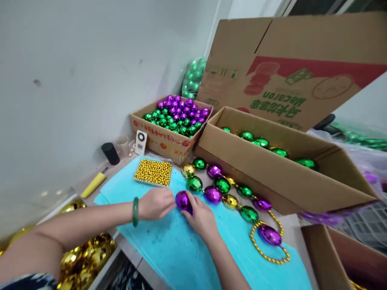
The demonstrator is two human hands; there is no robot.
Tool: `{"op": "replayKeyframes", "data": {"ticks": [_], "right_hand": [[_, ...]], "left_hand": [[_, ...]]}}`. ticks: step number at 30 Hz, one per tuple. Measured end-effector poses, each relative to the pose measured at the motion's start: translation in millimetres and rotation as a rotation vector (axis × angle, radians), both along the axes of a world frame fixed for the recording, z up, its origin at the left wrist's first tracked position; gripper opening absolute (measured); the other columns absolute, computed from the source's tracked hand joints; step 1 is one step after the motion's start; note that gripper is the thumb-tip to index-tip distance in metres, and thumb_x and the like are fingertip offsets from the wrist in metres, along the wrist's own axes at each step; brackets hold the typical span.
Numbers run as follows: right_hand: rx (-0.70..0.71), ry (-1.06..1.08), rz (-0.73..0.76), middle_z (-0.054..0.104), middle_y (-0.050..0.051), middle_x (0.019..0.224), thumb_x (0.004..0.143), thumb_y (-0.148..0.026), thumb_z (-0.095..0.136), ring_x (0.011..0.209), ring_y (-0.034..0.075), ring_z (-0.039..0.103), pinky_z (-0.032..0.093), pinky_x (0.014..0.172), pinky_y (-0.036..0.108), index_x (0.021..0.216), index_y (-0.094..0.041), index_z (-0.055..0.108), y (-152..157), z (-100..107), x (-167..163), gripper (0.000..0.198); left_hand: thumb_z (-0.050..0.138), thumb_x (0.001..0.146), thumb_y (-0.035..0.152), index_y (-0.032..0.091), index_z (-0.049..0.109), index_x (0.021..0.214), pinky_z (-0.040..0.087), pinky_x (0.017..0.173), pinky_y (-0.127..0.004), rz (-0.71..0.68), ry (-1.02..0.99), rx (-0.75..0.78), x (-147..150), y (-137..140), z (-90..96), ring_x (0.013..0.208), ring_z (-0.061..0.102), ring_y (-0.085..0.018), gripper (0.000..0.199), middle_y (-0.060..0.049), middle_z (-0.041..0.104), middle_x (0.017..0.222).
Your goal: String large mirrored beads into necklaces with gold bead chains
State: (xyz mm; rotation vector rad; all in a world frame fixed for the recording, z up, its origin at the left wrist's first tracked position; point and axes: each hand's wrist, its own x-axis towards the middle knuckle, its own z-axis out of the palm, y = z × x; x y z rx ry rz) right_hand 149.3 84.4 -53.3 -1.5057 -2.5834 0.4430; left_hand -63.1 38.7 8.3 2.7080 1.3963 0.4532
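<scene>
My right hand (pixel 202 215) is wrapped round a shiny purple faceted ball (pixel 183 200) over the blue sheet (pixel 169 245). Close by on its left, my left hand (pixel 157 203) has its fingers pinched together near the ball's side; whatever they hold is too small or hidden to name. A green bangle circles the left wrist. Behind the hands lies a tray of small gold beads (pixel 153 172). To the right stretches a string of large purple, green and gold balls (pixel 222 185), with a loop of small gold beads (pixel 266 257) at its near end.
A carton of purple and green balls (pixel 163 139) stands at the back, beside a long carton (pixel 256 165) holding green ones. A yellow-handled tool (pixel 93 184), black cylinder (pixel 110 153) and white device (pixel 140 142) lie at left. Large gold balls (pixel 90 257) fill a container below.
</scene>
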Motion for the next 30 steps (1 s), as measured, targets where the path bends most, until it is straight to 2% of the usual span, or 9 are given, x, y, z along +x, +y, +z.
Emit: {"op": "replayKeyframes", "data": {"ticks": [3,6,10,13,16,19,24,27,30], "right_hand": [[0.053,-0.024,-0.006,0.059,0.013,0.125,0.079,-0.036,0.06,0.108,0.03,0.057,0.047,0.09,0.041,0.141,-0.021,0.041,3,-7,-7,0.066],[0.097,0.01,-0.039,0.059,0.011,0.126,0.078,-0.044,0.06,0.115,0.031,0.054,0.045,0.096,0.044,0.139,-0.024,0.045,9,-6,-2,0.066],[0.163,0.057,-0.052,0.061,0.009,0.125,0.082,-0.045,0.056,0.113,0.029,0.058,0.049,0.094,0.043,0.132,-0.027,0.053,25,1,18,0.054],[0.263,0.032,-0.027,0.064,0.011,0.12,0.086,-0.042,0.049,0.106,0.027,0.063,0.055,0.086,0.039,0.125,-0.023,0.059,44,15,38,0.044],[0.39,-0.014,0.03,0.068,0.011,0.114,0.09,-0.041,0.044,0.097,0.024,0.068,0.059,0.077,0.034,0.119,-0.019,0.064,67,36,53,0.041],[0.491,-0.032,0.081,0.069,0.01,0.11,0.091,-0.038,0.042,0.09,0.022,0.07,0.06,0.071,0.031,0.115,-0.019,0.065,93,59,59,0.038],[0.516,0.006,0.09,0.066,0.011,0.115,0.092,-0.035,0.042,0.097,0.023,0.068,0.058,0.08,0.037,0.119,-0.019,0.061,135,93,49,0.037],[0.447,0.05,0.068,0.064,0.011,0.118,0.092,-0.03,0.043,0.104,0.022,0.064,0.055,0.087,0.036,0.118,-0.019,0.061,139,114,24,0.034],[0.317,0.118,0.116,0.066,0.008,0.113,0.089,-0.023,0.049,0.102,0.018,0.063,0.052,0.088,0.029,0.116,-0.018,0.06,128,128,-6,0.03]], "left_hand": [[0.038,0.092,0.023,0.014,0.061,0.088,0.045,0.081,-0.034,0.157,-0.127,0.218,-45,79,59.3,0.088,0.054,-0.019,0.025,-0.009,0.062,0.089],[0.044,0.09,0.025,0.012,0.061,0.097,0.043,0.087,-0.034,0.29,-0.087,0.262,-67,178,98.3,0.095,0.054,-0.019,0.023,-0.009,0.059,0.098],[0.06,0.081,0.038,0.008,0.056,0.117,0.04,0.094,-0.034,0.337,0.188,-0.065,-64,294,106.8,0.107,0.054,-0.023,0.047,-0.015,0.057,0.118],[0.072,0.067,0.05,0.012,0.056,0.12,0.041,0.094,-0.034,0.277,0.249,-0.149,-46,349,94.4,0.11,0.054,-0.028,0.067,-0.015,0.059,0.12],[0.072,0.063,0.057,0.019,0.053,0.125,0.044,0.093,-0.035,0.202,0.257,-0.18,-25,383,73.0,0.108,0.056,-0.027,0.076,-0.012,0.058,0.123],[0.061,0.079,0.049,0.018,0.051,0.125,0.047,0.09,-0.04,0.153,0.228,-0.209,-14,403,44.3,0.105,0.057,-0.024,0.056,-0.01,0.056,0.123],[0.055,0.088,0.034,0.015,0.053,0.119,0.051,0.085,-0.042,0.191,0.177,-0.284,-38,411,4.3,0.102,0.057,-0.021,0.036,-0.01,0.056,0.118],[0.054,0.088,0.034,0.016,0.053,0.119,0.051,0.085,-0.041,0.205,0.148,-0.309,-48,409,0.9,0.102,0.057,-0.021,0.036,-0.01,0.055,0.119],[0.054,0.088,0.036,0.017,0.053,0.12,0.05,0.087,-0.042,0.182,0.138,-0.291,-34,412,10.6,0.103,0.057,-0.021,0.037,-0.01,0.056,0.119]]}}
